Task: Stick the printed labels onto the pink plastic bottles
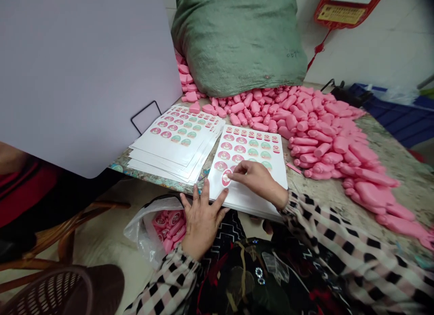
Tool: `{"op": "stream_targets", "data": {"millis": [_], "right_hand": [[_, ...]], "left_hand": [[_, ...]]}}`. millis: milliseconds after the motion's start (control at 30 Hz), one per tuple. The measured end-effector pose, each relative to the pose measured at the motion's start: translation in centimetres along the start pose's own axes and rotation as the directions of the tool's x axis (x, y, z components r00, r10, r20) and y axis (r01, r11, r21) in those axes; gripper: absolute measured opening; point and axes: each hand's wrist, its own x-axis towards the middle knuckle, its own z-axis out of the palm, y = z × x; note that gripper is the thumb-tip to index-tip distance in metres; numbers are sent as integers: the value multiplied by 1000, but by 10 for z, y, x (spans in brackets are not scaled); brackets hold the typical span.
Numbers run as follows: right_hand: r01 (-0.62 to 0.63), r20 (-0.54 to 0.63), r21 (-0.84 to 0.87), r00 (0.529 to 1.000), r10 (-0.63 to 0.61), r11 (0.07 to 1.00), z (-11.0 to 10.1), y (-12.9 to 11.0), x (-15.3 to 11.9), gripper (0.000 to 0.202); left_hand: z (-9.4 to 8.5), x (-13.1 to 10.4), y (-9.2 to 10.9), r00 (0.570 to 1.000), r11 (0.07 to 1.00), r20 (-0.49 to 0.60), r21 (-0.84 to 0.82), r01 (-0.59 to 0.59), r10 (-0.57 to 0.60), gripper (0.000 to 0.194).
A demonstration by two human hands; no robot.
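Observation:
A sheet of stickers (249, 195) lies on the table near its front edge, with rows of pink and green printed labels. My right hand (257, 179) is over the sheet, thumb and fingers pinching the edge of a pink oval sticker (225, 178). How far that sticker is lifted off the backing I cannot tell. My left hand (205, 217) has its fingers spread, the tips resting at the sheet's lower left edge. To the left is a fanned stack of similar sticker sheets (162, 150).
Pink plastic bottles (325, 134) are heaped across the back and right of the table (389, 147), below a large green sack (240, 39). A plastic bag (142, 229) of labelled pink bottles is below the front edge. A grey panel (84, 70) blocks the left; a brown basket (64, 288) stands lower left.

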Motion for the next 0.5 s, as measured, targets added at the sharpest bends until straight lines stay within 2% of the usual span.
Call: {"op": "stream_targets", "data": {"millis": [100,233,367,500], "right_hand": [[-49,-15,178,998,53,983,-2,16,-29,29],[-170,-18,399,981,194,901,-8,37,-70,26],[-180,-97,486,961,258,855,-19,59,-99,25],[-148,-163,515,950,266,844,-33,78,-113,25]], "left_hand": [[0,1,-2,1000,1000,-10,9,-19,19,49],[2,1,-7,997,997,-5,10,-79,79,50],[2,-2,-14,994,993,9,52,-108,108,50],[-12,2,-16,989,985,-6,89,-147,148,48]]}}
